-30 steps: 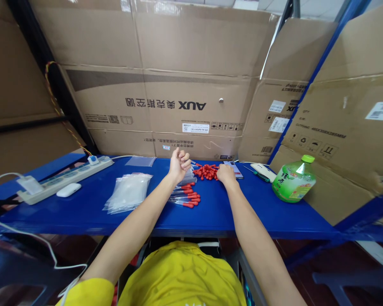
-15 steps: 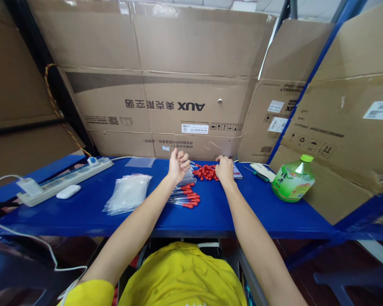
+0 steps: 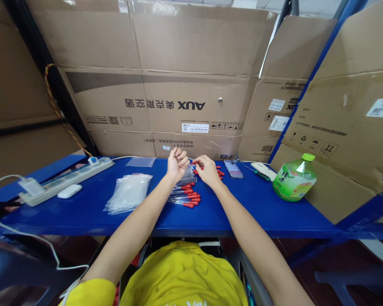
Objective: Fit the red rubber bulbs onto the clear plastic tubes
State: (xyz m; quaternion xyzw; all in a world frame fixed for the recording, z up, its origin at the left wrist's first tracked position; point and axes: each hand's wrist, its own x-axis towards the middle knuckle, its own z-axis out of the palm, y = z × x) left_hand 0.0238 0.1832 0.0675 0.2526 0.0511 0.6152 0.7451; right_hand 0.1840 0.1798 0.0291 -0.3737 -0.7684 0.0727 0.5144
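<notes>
My left hand (image 3: 178,165) is raised just over a pile of clear thin tubes (image 3: 189,176), its fingers curled closed; what they hold, if anything, is hidden. Close to its right, my right hand (image 3: 207,171) pinches a red rubber bulb (image 3: 194,162) between thumb and fingertips. Loose red bulbs (image 3: 219,172) lie partly covered under that hand. Nearer me, several droppers with red bulbs (image 3: 191,199) lie side by side, their clear tubes pointing left.
Clear plastic bags (image 3: 129,193) are stacked on the left of the blue table (image 3: 210,219), near a power strip (image 3: 67,180) and a white case (image 3: 69,191). To the right are a phone (image 3: 233,168), a screwdriver (image 3: 261,175) and a green bottle (image 3: 294,178). Cardboard (image 3: 166,93) walls the back.
My right hand has moved left from the loose red bulbs to beside my left hand, with a red bulb in its fingertips. The phone is now uncovered. My left hand stays nearly still.
</notes>
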